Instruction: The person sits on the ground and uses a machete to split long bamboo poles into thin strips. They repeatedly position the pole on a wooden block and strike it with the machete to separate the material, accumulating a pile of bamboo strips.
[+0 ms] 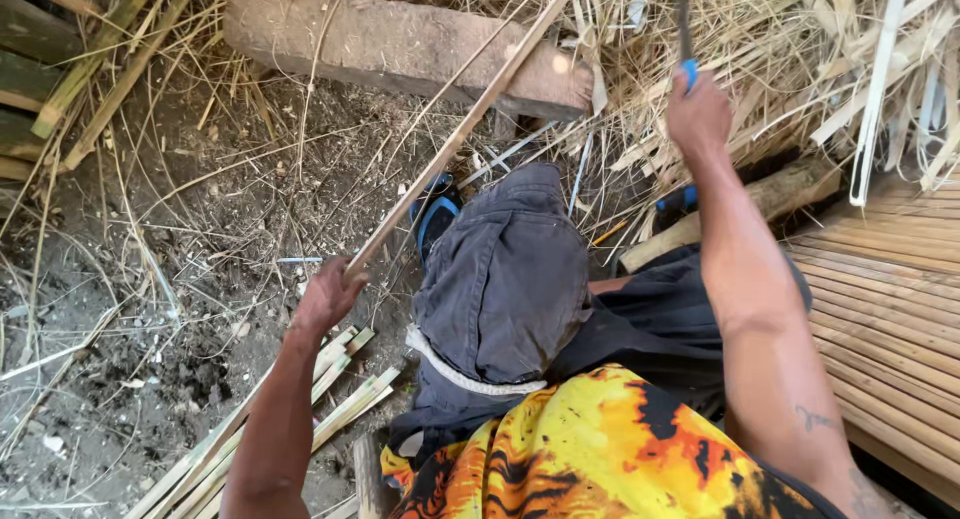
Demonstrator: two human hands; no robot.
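Close below me is shirt (600, 449). Left hand (328, 294) grips strip (465, 124), slanting to 1 o'clock, steady for cutting; right hand (698, 111) at 12 closes around blue-handled knife (687, 74).

A: Site type? Outdoor bamboo-working spot, open ground, not a fitted workshop.

B: Evidence?

A: Bare dirt floor (170, 309) littered with dry straw and shavings (760, 39). Split bamboo strips (330, 389) lie in a loose bundle on the soil. Whole green-brown bamboo poles (60, 89) stacked at the upper left corner.

B: Any structure?

A: A weathered log (400, 44) lies across the ground. At right, a platform of flat bamboo slats (890, 299) laid side by side; possibly a finished mat or floor, edge cut off by the view.

B: Bench, walls?

A: Work is done seated low on the ground.
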